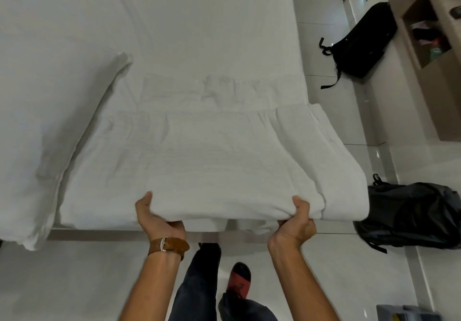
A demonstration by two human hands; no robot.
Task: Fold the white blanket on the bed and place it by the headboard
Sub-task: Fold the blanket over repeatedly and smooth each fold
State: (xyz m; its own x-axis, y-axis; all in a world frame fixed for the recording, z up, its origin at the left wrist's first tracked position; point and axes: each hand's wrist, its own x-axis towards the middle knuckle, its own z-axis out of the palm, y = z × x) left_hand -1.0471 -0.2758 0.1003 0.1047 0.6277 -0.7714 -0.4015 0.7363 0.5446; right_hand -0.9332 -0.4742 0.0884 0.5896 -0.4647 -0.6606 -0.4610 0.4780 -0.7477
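Note:
The white blanket [212, 161] lies partly folded across the near corner of the bed [199, 21], its right part hanging past the mattress edge. My left hand [157, 218], with a brown watch strap on the wrist, grips the blanket's near edge from below, thumb on top. My right hand [296, 220] grips the same edge further right in the same way. The headboard is not in view.
A white pillow [57, 151] lies on the bed to the left of the blanket. A black backpack [361, 43] sits on the tiled floor at the right, a second dark bag [411, 216] nearer. A wooden shelf unit [429, 46] stands at far right. My legs are below.

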